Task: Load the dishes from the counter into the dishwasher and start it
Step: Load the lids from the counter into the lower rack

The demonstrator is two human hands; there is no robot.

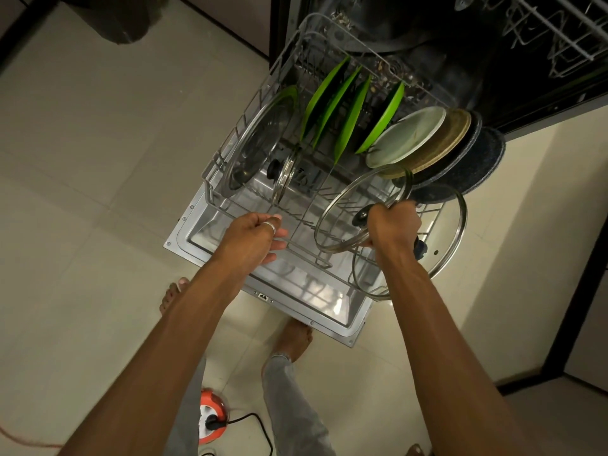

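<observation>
pale glossy floor tiles [98, 159], a dark bin [128, 18] top left, an orange cable reel [212, 419] below.

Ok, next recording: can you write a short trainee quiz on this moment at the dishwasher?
1. What does the right hand hold? A) a green plate B) a glass lid C) a cup
2. True or false: the rack is pushed fully inside the dishwasher.
3. What does the left hand grip?

Key: 1 B. 2 False: the rack is pulled out over the open door. 3 The rack's front wire.
</observation>
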